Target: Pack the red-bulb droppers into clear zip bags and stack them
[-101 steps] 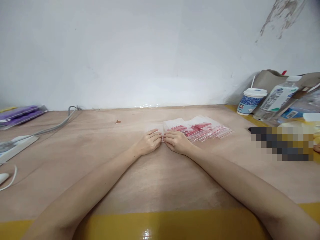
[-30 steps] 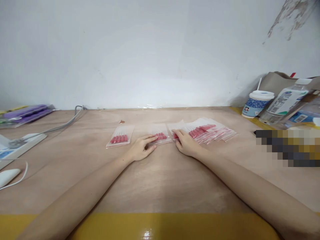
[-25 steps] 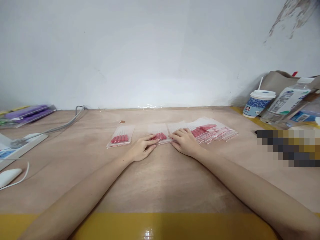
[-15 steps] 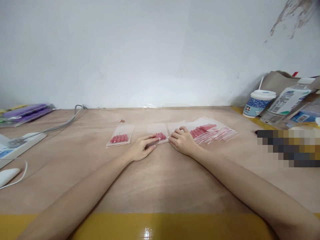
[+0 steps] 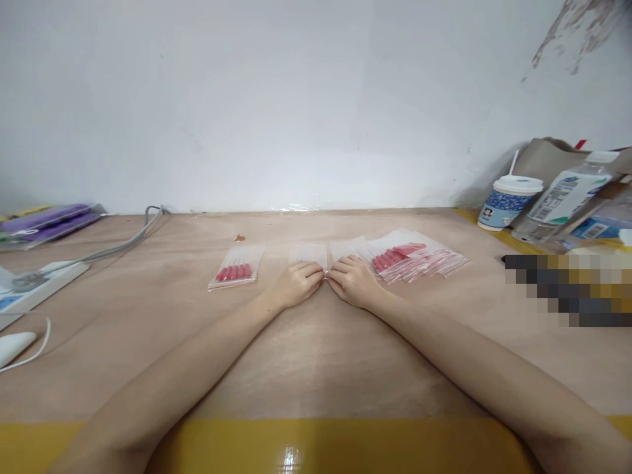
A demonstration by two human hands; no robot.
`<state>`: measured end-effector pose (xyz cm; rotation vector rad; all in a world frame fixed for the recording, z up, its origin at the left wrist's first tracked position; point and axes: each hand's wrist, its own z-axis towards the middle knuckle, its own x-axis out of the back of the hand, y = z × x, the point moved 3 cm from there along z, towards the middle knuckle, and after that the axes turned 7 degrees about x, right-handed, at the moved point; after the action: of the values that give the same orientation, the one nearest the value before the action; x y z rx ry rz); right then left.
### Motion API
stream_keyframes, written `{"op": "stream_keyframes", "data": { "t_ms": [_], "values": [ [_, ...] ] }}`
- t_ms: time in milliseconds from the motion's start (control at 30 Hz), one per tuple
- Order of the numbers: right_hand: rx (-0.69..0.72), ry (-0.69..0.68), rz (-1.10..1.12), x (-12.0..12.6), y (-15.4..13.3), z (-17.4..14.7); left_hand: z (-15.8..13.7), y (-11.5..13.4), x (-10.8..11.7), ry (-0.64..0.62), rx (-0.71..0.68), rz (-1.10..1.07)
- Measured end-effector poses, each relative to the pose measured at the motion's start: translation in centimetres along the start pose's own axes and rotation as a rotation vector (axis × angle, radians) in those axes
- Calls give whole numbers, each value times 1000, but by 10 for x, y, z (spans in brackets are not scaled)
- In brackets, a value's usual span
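Note:
At the table's middle lies a small clear zip bag (image 5: 309,252), its near edge under my fingers. My left hand (image 5: 299,283) is closed at that edge, fingertips pressed together. Close beside it, almost touching, my right hand (image 5: 350,280) pinches the edge's right end. The red pieces in this bag are hidden behind my left hand. Off to the left, a flat zip bag (image 5: 236,271) holds several slim items with thick red ends in a row. On the right is a fanned pile of zip bags (image 5: 412,257) with similar red-ended items.
A power strip (image 5: 54,280) with a grey cable and a white mouse (image 5: 14,347) sit at left, purple packets (image 5: 59,222) behind. At right stand a paper cup (image 5: 508,203) with a straw and a tilted plastic bottle (image 5: 565,197). Yellow tape (image 5: 237,444) lines the near edge.
My left hand has slid right along the bag's near edge, now covering the red pieces, and closed its fingers. My right hand stays nearly in place, its fingers now flatter together.

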<state>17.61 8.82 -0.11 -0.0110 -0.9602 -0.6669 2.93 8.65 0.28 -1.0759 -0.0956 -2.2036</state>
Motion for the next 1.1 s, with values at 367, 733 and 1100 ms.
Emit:
{"op": "stream_keyframes", "data": {
  "t_ms": [367,733,1100],
  "values": [
    [93,39,-27,3,1,-2,3,1,6,52,-102,65],
    [92,73,-7,7,2,-4,-32,-17,41,45,-99,192],
    [62,19,19,5,1,-4,-40,-26,43,-93,34,245]
  ]
}}
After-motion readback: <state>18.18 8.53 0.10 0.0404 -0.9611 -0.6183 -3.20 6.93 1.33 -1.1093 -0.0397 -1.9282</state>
